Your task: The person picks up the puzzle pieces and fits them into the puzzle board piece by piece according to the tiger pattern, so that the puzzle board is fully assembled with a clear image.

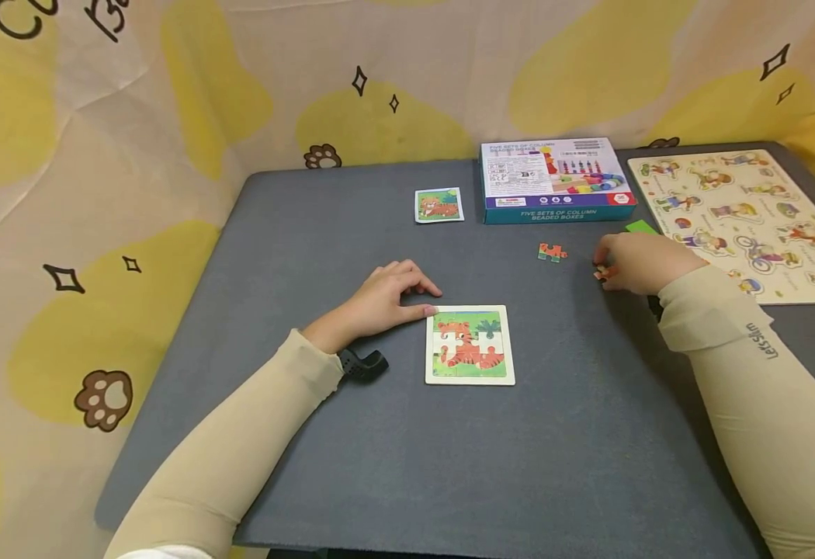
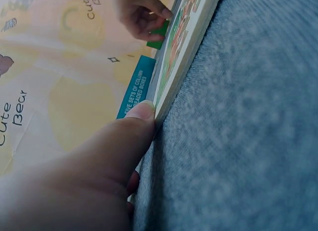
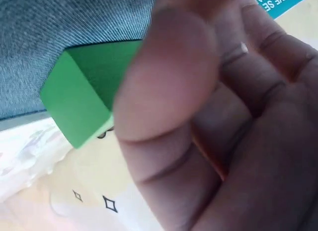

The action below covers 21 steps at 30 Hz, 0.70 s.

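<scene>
On the table lies a square tiger puzzle in a white tray (image 1: 470,381), with white backing showing at the left and right of its middle row. My left hand (image 1: 386,299) rests beside it, the thumb (image 2: 141,111) touching the tray's upper left corner and the other fingers loosely bent. Farther right, my right hand (image 1: 641,260) pinches a small orange puzzle piece (image 1: 600,273) close to the tabletop. In the right wrist view the fingers hide that piece. Another orange and green puzzle piece (image 1: 553,252) lies to the left of this hand.
A green block (image 3: 74,99) stands just beyond my right hand. Behind are a picture card (image 1: 438,206) with a tiger and a flat box (image 1: 554,211) of beaded columns. At the right lies a wooden picture board (image 1: 785,291). A patterned cloth (image 1: 407,46) hangs behind the table.
</scene>
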Motion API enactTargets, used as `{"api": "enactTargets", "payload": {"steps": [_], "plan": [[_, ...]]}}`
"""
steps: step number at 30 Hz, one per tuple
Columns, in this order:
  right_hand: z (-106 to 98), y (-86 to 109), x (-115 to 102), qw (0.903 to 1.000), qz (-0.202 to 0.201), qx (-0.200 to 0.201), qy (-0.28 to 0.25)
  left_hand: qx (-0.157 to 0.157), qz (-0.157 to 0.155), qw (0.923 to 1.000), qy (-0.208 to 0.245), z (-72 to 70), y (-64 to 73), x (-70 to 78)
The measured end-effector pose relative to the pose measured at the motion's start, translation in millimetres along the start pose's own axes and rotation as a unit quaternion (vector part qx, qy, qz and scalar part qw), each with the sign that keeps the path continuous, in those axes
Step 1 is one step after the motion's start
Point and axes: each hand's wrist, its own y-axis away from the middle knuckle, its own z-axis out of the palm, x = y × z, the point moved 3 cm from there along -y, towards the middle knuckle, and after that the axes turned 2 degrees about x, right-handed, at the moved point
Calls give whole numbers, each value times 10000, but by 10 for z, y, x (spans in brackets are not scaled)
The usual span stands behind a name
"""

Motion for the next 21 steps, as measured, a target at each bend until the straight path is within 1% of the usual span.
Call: {"api": "enactTargets", "payload": {"steps": [6,9,11,14,17,19,21], "plan": [[-26,12,44,9999,-55,42,-83,8,8,10000,7,0,4,4],[-50,22,47,9998,-156,80,-88,5,-1,10000,12,2,7,-5],[-64,27,36,9997,-199,60,-135,-3,-10,10000,14,6,7,-12],[-90,31,-14,9996,-132,115,-202,-13,-18,10000,8,10,8,-21],[-110,28,-159,9984,-63,381,-416,-11,-9,10000,7,9,8,-21],[-107,28,-332,9954,-256,676,-633,-6,4,10000,8,6,5,-17],[-77,33,-544,9897,-553,897,-971,-1,17,10000,-2,0,-4,-10]]}}
